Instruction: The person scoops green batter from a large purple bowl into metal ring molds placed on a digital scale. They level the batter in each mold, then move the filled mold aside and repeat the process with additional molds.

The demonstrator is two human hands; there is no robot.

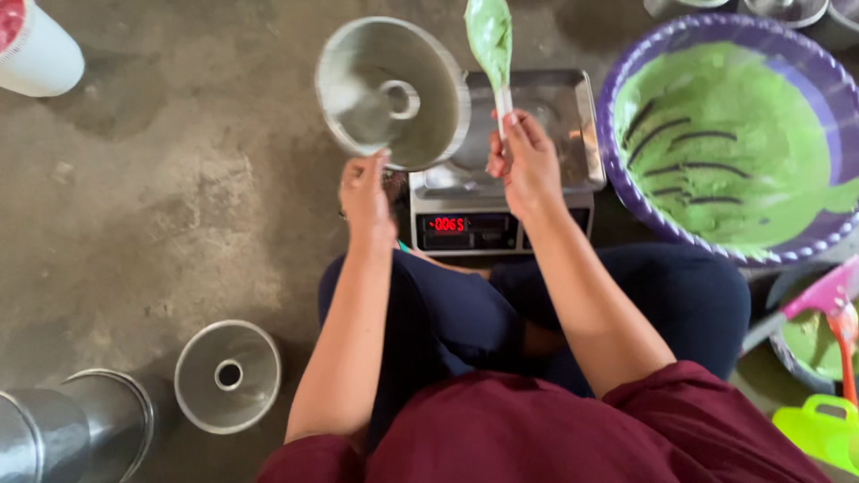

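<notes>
Left hand point(365, 192) pinches the tilted tube cake tin point(392, 92) by its rim at 11 o'clock of the scale point(501, 179); right hand point(526, 161) grips a batter-coated spatula point(491, 49) (green batter could drip onto the scale)

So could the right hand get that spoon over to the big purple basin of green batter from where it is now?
Probably yes. The right hand holds the spoon above the scale, and the purple basin sits right beside it with nothing between.

bare floor point(179, 179) lies open leftward; purple basin point(626, 192) crowds the scale point(573, 116) rightward.
</notes>
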